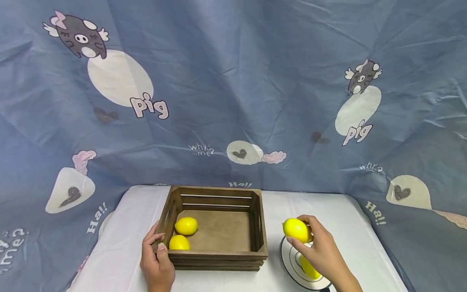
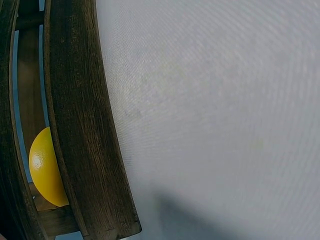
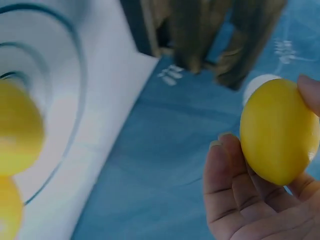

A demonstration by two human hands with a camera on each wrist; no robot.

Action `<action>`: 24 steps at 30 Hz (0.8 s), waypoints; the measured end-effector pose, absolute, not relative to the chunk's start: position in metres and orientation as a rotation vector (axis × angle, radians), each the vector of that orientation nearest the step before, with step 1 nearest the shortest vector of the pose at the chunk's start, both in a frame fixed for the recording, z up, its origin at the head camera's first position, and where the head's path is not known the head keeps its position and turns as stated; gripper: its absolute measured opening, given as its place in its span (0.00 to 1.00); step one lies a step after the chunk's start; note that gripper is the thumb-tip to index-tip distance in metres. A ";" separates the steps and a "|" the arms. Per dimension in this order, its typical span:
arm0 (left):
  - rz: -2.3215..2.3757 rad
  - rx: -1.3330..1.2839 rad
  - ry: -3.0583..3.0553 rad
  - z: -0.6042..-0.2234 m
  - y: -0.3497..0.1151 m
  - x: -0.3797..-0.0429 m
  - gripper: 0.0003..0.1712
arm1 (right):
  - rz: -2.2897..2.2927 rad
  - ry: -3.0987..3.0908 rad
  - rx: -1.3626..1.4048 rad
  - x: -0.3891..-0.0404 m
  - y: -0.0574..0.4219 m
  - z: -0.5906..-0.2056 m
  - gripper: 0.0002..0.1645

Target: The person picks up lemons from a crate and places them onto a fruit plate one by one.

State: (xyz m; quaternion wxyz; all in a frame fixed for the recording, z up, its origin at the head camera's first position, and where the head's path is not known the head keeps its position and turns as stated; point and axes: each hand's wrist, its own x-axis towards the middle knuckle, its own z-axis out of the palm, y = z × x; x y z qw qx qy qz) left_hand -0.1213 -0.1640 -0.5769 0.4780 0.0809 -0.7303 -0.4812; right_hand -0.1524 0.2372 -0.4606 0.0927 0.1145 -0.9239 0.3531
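Holding lemon [image 1: 296, 230] and crate [image 1: 215, 261], hands [image 1: 322, 245] face cloth [image 1: 219, 81] reading “pig”.

A big wrinkly blue cloth [image 1: 204, 81] with cartoon pigs [image 1: 82, 37] hangs behind the white table [image 1: 324, 207] and along both its sides.

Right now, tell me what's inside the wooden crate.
Two yellow lemons sit inside the wooden crate, toward its left. Its front wall covers the lower part of the nearer lemon, and anything low behind that wall cannot be seen.
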 end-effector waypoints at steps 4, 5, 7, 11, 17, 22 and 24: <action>-1.170 0.191 -1.783 -0.577 -0.165 -0.121 0.13 | 1.008 -2.806 0.302 -0.153 0.251 -0.471 0.33; -1.172 0.191 -1.782 -0.577 -0.164 -0.121 0.13 | 0.996 -2.818 0.297 -0.153 0.254 -0.473 0.34; -1.172 0.191 -1.787 -0.577 -0.164 -0.120 0.14 | 0.966 -2.840 0.292 -0.155 0.261 -0.476 0.35; -1.171 0.200 -1.796 -0.575 -0.164 -0.119 0.14 | 0.883 -2.879 0.282 -0.159 0.272 -0.484 0.37; -1.174 0.201 -1.794 -0.575 -0.163 -0.118 0.14 | 0.815 -3.000 0.197 -0.166 0.285 -0.499 0.36; -1.165 0.188 -1.785 -0.575 -0.163 -0.118 0.14 | 0.818 -3.084 0.136 -0.170 0.294 -0.510 0.38; -1.169 0.191 -1.792 -0.575 -0.163 -0.118 0.14 | 0.810 -3.099 0.111 -0.171 0.298 -0.515 0.38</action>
